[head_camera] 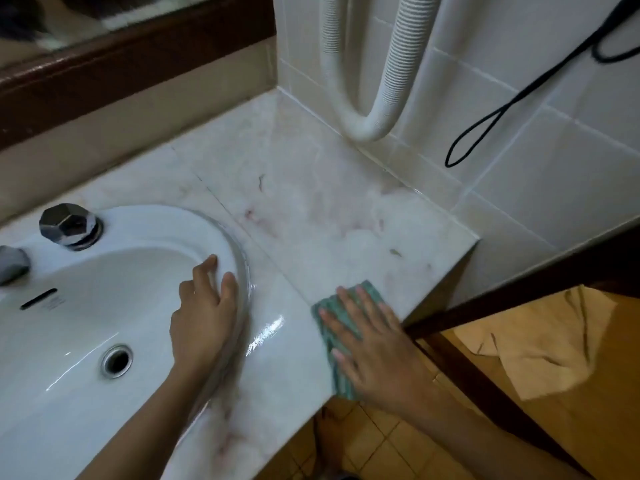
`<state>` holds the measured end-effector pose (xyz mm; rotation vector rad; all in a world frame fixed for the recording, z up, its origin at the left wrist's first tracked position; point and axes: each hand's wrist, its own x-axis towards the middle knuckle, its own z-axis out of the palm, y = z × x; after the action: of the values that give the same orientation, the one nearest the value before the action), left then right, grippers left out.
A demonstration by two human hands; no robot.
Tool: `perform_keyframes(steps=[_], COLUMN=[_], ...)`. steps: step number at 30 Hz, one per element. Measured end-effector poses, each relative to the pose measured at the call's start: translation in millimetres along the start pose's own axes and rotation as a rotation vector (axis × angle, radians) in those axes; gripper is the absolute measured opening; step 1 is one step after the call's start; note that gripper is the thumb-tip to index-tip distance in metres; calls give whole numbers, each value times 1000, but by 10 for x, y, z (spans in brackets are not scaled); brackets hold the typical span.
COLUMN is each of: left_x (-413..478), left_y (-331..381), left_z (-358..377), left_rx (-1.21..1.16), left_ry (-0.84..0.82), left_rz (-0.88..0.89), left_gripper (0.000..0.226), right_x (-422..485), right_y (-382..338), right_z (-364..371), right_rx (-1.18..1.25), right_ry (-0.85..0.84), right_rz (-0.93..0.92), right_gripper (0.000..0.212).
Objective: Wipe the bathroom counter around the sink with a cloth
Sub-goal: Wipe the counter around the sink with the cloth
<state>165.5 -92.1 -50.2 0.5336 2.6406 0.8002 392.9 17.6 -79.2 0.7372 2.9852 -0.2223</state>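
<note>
Cloth [373, 292], teal and ribbed, lies flat under the right hand [374, 344] at the near edge of the marble desk [311, 209]. The fingers are straight and spread, pressing down on it without curling round it. A strip of cloth shows beyond the fingertips and another below the thumb, where it reaches the desk's front edge.

The left hand [204, 317] rests on the right side of the white sink's rim [166, 230], fingers loose and slightly bent, holding nothing. A wet glint on the desk sits between the two hands. Inside the sink, the drain [117, 361] is left of and below the left hand, and the overflow slot [38, 298] is further left. A faceted chrome tap knob [71, 225] stands on the rim well beyond and left of that hand, with a blurred spout [12, 263] at the frame's edge.

Beyond the right hand the desk runs to a tiled wall [554, 168], where a white ribbed hose [381, 81] loops down and a black cord [519, 95] hangs. Right of the right hand, below desk level, a beige fabric [536, 348] lies crumpled.
</note>
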Motion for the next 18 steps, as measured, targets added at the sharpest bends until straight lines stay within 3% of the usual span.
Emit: perform_keyframes(steps=[4, 9, 14, 18], left_x=[12, 34, -100, -544], left_y=[9, -63, -168, -612], left_z=[40, -10, -115, -332], left_rx=[6, -82, -394, -221], left_ry=[27, 53, 211, 199], left_rz=[-19, -31, -58, 64], left_gripper=[44, 42, 28, 21], right_x=[527, 1392, 1054, 190], right_y=[1041, 617, -659, -998], right_z=[-108, -124, 80, 146], right_rx=[17, 17, 74, -13], right_ry=[-16, -16, -1, -35], right_rz=[322, 533, 303, -27], right_gripper=[61, 60, 61, 61])
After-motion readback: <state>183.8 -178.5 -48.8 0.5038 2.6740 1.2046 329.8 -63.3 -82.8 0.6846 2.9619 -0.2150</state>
